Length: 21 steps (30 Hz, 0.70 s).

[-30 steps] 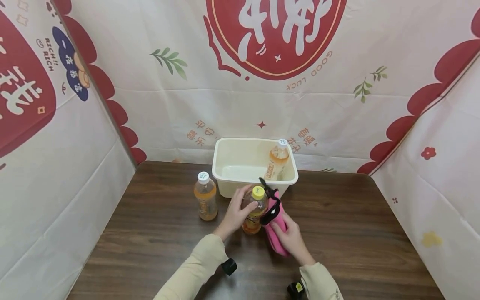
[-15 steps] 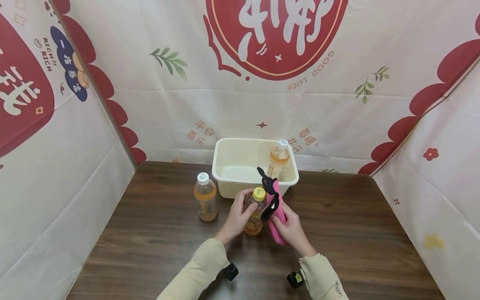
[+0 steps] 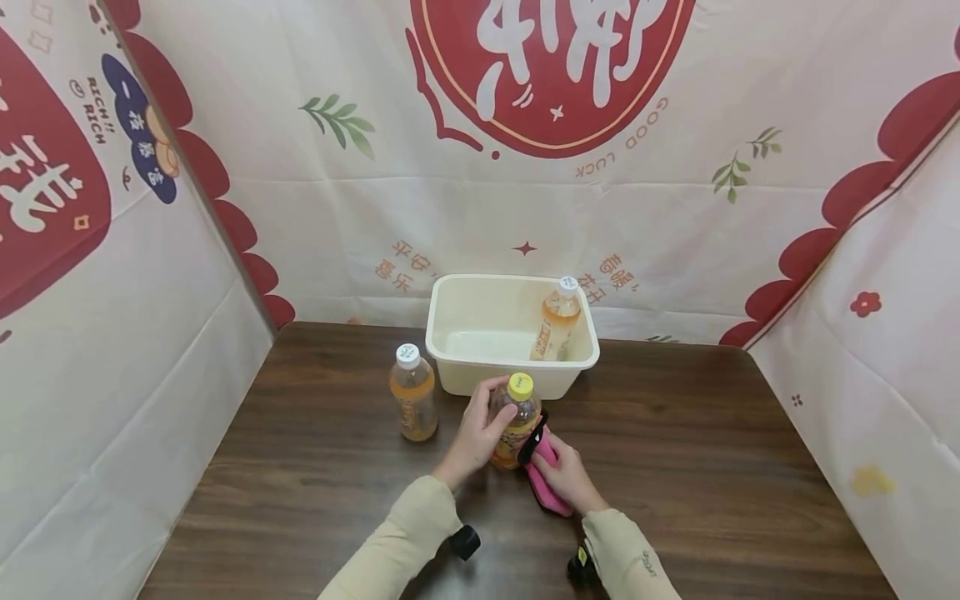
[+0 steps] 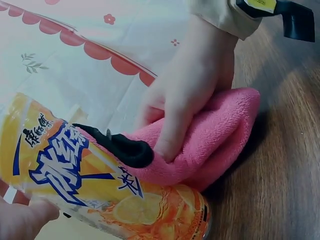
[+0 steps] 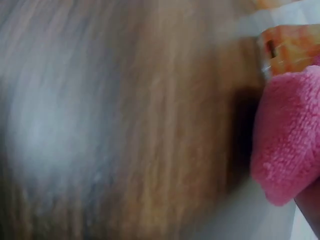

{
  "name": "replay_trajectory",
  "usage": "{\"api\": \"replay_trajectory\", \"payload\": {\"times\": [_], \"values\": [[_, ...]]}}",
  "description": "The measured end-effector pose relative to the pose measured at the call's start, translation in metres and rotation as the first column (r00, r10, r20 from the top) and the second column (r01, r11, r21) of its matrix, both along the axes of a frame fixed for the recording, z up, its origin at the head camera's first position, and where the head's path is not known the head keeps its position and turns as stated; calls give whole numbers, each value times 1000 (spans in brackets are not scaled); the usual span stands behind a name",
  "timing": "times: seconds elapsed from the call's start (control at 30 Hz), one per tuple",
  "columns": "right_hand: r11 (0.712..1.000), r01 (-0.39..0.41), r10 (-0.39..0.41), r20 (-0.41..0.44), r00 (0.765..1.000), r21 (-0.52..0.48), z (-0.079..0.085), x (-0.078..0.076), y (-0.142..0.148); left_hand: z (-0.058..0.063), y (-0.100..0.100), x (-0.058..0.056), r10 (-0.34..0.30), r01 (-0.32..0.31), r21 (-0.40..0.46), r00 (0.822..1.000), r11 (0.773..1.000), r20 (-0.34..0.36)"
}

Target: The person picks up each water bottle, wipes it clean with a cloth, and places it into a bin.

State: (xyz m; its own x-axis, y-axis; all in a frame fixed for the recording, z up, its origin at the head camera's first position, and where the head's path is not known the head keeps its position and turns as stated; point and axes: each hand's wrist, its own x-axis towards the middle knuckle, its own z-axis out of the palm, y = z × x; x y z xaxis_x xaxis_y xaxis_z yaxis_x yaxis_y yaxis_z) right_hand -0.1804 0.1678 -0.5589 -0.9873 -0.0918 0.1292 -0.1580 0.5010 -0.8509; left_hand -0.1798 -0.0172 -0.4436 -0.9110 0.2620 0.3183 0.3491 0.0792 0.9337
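Upright in front of the bin stands a yellow-capped iced tea bottle (image 3: 522,408) with an orange and yellow label (image 4: 75,165). My left hand (image 3: 472,432) grips its left side, thumb towards the front. A folded pink towel (image 3: 545,493) with black edging is held in my right hand (image 3: 568,479), which presses it against the bottle's right side. The left wrist view shows the towel's fluffy pile (image 4: 220,132) lying over the lower label. At the right edge of the right wrist view, the towel (image 5: 290,135) touches the bottle's base (image 5: 290,47); the right fingers are hidden there.
A cream plastic bin (image 3: 468,350) stands at the table's back edge, with a white-capped bottle (image 3: 557,325) leaning inside its right end. Another white-capped bottle (image 3: 414,396) stands left of my left hand on the brown wooden table (image 3: 712,467). Printed cloth walls surround the table.
My right hand has moved the towel up, then back down along the bottle's right side. My left hand keeps its grip on the bottle, which stays nearly in place.
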Motion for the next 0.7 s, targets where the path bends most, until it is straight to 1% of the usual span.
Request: {"api": "replay_trajectory", "payload": {"times": [0.1,0.2,0.27,0.33,0.4,0.47,0.5,0.53,0.6,0.63,0.7], "values": [[1000,-10,10,-36,999,16,0,0,2,0,1,-1,3,-3,2,1000,1000,4],[1000,-15,16,-105,994,15,9,5,4,0,1,-1,1,-1,-1,1000,1000,18],[1000,-15,14,-166,986,-3,24,9,4,0,1,0,-4,4,-3,999,1000,32],[999,-17,8,-235,972,-37,48,14,1,0,1,1,-7,7,-1,999,1000,47],[998,-28,7,-304,953,-64,74,19,-4,-1,0,2,-4,4,-1,999,1000,52],[996,-38,7,-355,935,-82,100,23,-9,-1,0,3,0,1,-6,999,1000,49],[996,-40,6,-368,930,-85,111,25,-12,-1,0,3,2,-2,-9,999,1000,44],[996,-42,10,-383,924,-74,119,25,-14,-1,0,3,3,-3,-12,999,1000,36],[998,-36,15,-394,919,-46,130,26,-18,-1,0,2,5,-5,-13,1000,1000,17],[999,-30,12,-395,919,-39,132,26,-19,-1,0,2,6,-6,-12,1000,1000,11],[999,-24,6,-390,921,-40,130,26,-21,0,0,2,9,-9,-8,1000,1000,1]]}}
